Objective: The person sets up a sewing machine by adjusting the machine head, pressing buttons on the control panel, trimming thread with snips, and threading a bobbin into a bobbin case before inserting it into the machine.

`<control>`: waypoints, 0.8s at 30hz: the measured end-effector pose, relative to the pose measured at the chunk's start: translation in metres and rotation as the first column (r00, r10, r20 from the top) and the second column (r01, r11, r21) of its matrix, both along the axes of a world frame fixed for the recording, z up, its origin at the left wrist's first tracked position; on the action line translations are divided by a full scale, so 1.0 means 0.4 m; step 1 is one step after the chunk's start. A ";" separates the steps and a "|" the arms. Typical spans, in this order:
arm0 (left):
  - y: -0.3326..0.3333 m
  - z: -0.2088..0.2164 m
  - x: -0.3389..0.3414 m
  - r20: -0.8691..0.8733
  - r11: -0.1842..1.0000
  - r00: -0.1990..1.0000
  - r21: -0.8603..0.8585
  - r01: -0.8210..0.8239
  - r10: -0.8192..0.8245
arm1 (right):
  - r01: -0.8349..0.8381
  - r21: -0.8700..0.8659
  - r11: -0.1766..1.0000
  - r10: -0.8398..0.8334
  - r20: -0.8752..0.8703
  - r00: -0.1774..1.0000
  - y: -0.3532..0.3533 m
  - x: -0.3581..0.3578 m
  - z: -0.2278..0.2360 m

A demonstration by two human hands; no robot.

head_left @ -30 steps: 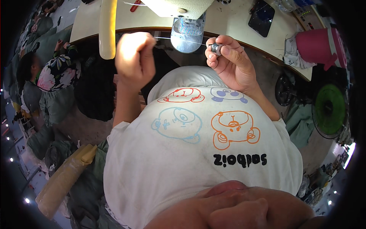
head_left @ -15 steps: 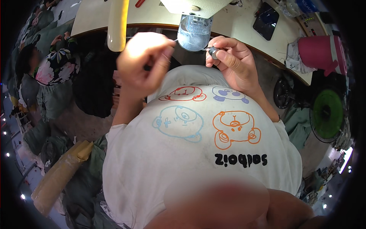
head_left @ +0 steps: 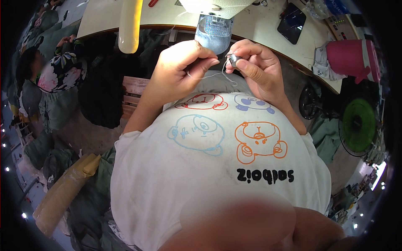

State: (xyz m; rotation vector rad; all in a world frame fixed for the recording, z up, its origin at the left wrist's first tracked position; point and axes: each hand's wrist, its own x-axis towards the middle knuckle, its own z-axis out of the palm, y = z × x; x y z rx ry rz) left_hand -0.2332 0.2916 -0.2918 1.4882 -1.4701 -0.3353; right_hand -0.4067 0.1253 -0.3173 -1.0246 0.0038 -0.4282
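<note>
Between thumb and fingertips, my right hand [head_left: 264,67] grips a small round metal bobbin case [head_left: 235,59]. White thread [head_left: 224,72] hangs from the case in a loop, and a strand runs left to my left hand [head_left: 180,65]. That hand is closed in a pinch, its fingertips a short gap from the case, with the thread at its fingers. Just beyond both hands, the blue-grey free end of a sewing machine [head_left: 213,35] juts out under the white machine head [head_left: 215,7].
A yellow, rounded upright bar [head_left: 129,29] stands left of the machine. On the table [head_left: 259,31] lie a dark phone [head_left: 292,23] and, farther right, a pink container [head_left: 351,60]. A green fan [head_left: 359,126] stands at right. Another person [head_left: 58,71] sits at far left.
My left hand has moved right and slightly down, close to the bobbin case. A loose white loop of thread now shows between the hands. My right hand has barely moved.
</note>
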 end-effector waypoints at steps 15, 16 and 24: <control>0.362 0.062 0.295 0.672 0.342 0.518 0.390 -0.855 0.529 | 0.188 -0.187 0.964 -0.210 -0.105 0.972 -0.117 -0.039 0.018; 0.345 0.080 0.276 0.557 0.352 0.555 0.436 -0.828 0.617 | 0.164 -0.217 0.962 -0.193 -0.118 0.974 -0.117 -0.035 0.026; 0.109 0.099 0.079 -0.340 0.920 0.856 -0.083 0.384 -0.388 | 0.020 -0.480 0.877 -0.057 -0.063 0.996 -0.047 0.019 0.066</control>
